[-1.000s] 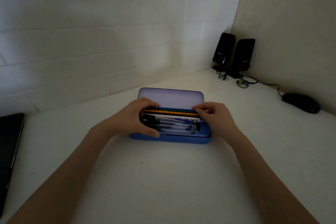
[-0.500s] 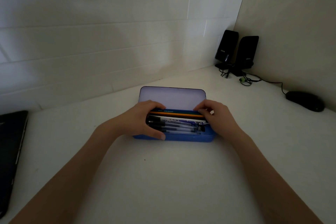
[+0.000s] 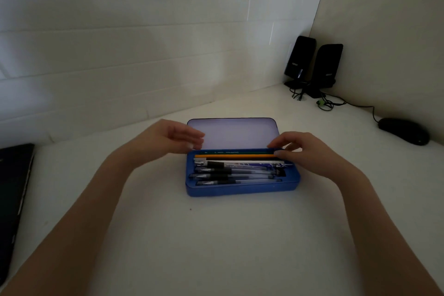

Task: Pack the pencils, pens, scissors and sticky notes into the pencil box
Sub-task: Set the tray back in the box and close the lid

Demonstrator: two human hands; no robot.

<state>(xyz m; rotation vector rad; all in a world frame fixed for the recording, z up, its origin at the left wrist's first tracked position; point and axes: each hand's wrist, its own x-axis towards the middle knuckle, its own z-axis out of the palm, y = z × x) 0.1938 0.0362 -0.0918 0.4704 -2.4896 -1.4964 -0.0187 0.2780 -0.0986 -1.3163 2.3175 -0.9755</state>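
Glossy blue plastic pencil box [image 3: 240, 190] on a matt white table [image 3: 216, 247]

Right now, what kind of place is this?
Likely a home or office desk corner: two black speakers with cables, a computer mouse, and a dark laptop on the white desktop.

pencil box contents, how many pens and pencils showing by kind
In the pencil box:
pens, clear with dark grips: 4
green pencil: 1
orange pencil: 1
white pencil: 1
Total: 7
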